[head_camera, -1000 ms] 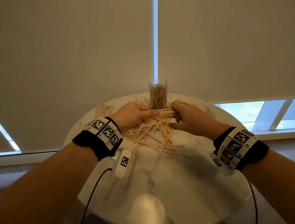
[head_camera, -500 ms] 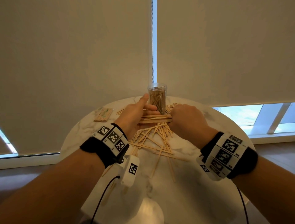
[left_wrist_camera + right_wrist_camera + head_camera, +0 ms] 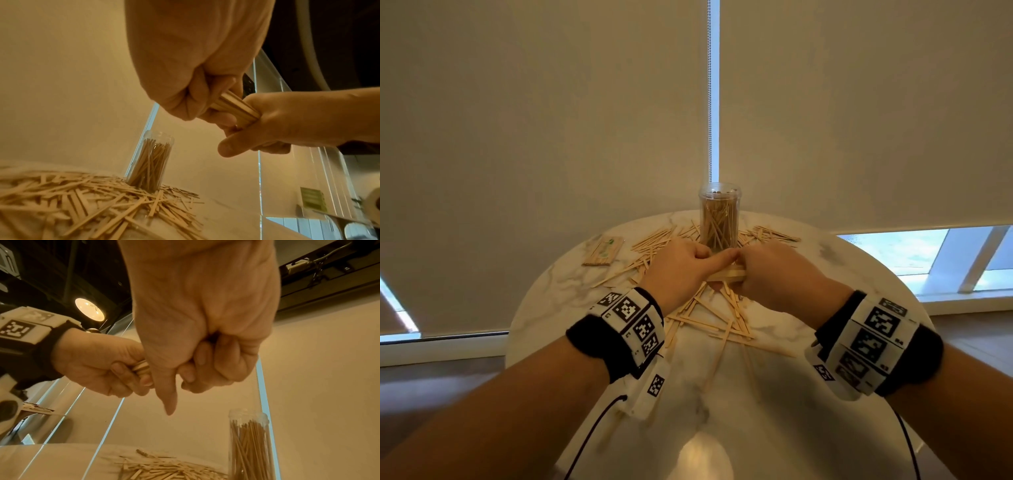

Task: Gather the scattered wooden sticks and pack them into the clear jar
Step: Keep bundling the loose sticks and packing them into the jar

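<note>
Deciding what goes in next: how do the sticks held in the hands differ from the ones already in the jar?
The held bundle lies level and aligned, gripped at each end by the left hand and right hand; the sticks in the clear jar stand on end, crossing loosely. The bundle is above the table; the jar's sticks are contained. Both are pale wood.

Likely an office or lounge room, suggested by a round marble-patterned desk (image 3: pixel 825 274), set against tall windows (image 3: pixel 893 253), covered by beige roller blinds (image 3: pixel 534 137), black exposed ceiling (image 3: pixel 51 272) with a round lamp (image 3: pixel 89 309).
</note>
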Motion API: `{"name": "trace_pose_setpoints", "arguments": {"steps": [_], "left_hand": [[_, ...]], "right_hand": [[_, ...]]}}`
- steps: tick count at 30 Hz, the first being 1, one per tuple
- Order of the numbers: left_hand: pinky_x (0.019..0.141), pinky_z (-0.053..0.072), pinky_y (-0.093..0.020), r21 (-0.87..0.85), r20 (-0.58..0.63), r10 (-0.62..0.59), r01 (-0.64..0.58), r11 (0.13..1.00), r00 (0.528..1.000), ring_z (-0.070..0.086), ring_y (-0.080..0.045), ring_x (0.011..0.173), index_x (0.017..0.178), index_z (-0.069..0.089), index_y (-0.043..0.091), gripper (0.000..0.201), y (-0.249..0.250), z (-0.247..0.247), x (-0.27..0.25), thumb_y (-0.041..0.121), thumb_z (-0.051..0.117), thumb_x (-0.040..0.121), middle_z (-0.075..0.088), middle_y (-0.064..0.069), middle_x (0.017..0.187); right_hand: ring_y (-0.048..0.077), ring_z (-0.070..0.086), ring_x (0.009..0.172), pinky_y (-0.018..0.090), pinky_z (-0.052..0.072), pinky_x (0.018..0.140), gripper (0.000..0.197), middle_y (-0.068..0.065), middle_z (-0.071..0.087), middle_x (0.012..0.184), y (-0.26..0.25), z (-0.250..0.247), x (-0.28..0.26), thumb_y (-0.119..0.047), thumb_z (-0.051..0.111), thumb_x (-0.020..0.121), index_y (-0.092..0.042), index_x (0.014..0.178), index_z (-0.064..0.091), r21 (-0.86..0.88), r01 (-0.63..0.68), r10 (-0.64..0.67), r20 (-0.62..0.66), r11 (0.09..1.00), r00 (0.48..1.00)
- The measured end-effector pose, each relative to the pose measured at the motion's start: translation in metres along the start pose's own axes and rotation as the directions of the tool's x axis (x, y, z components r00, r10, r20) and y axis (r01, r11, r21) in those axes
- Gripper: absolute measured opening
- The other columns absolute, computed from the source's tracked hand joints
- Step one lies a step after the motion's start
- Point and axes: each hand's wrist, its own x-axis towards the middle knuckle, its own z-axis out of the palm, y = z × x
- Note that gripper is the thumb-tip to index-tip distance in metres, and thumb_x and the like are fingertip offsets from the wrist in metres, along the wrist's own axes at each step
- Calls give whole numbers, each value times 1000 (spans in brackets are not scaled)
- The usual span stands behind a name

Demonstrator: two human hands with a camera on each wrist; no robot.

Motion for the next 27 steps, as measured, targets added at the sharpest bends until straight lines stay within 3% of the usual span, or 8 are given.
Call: {"name": "trace_pose_setpoints", "arguments": {"steps": [3,6,9,13,17,20,23,27], "left_hand": [[42,33,-20,-98,-115,-90,78,992,989,38,-5,34,65,76,11,50,-10,-2,11,55,67,87,57,3,46],[43,33,-22,-224,-168,-201,161,961,965,39,-9,34,70,76,6,51,-20,-3,23,54,70,84,60,-2,48],[41,29,-22,-445,-66,-264,209,871,962,36,-11,37,84,75,0,48,-20,5,32,48,71,86,69,-17,67],[35,27,-18,-617,145,-353,363,698,924,37,-8,41,108,68,-1,36,-13,11,48,33,60,98,71,-17,82],[41,40,-17,-628,287,-409,492,603,866,57,-11,53,113,65,6,54,-13,-4,77,55,44,100,76,-13,93],[46,42,-19,-583,165,-506,497,643,847,64,-16,58,110,63,2,48,-27,-19,110,45,43,104,75,-11,86],[59,50,-25,-395,116,-517,517,759,848,63,-19,74,115,57,5,25,-44,-22,145,20,64,96,67,-14,98],[90,57,-41,46,72,-426,424,905,902,57,-30,117,154,19,13,111,-58,-10,190,42,87,71,46,-15,144]], "right_hand": [[11,54,75,25,44,64,29,-11,59,85,8,-3,3,-50,69,82,-31,99,55,111,103,-97,-61,988,993],[10,56,71,28,45,61,36,-9,60,77,11,-10,10,-62,45,90,-28,90,59,255,97,-63,-139,962,988],[13,57,61,31,43,55,63,-3,60,64,12,-7,23,-69,25,94,-23,77,64,250,11,38,-190,968,981],[15,45,46,25,27,47,60,-1,47,49,19,-11,46,-52,34,99,-17,56,56,40,-143,148,-292,989,945],[13,38,42,22,28,44,51,-2,47,49,44,-31,80,-45,41,97,-15,63,65,-10,-181,168,-322,984,932],[18,47,49,25,36,47,46,3,56,57,74,-55,117,-45,44,94,-15,68,67,14,-270,255,-379,963,890],[23,49,55,28,35,49,43,7,57,62,105,-69,158,-44,47,92,-13,67,64,-17,-340,299,-432,940,851],[26,45,53,29,33,51,43,8,51,58,125,-63,212,-38,49,92,-12,57,53,-151,-285,205,-402,946,892]]}}
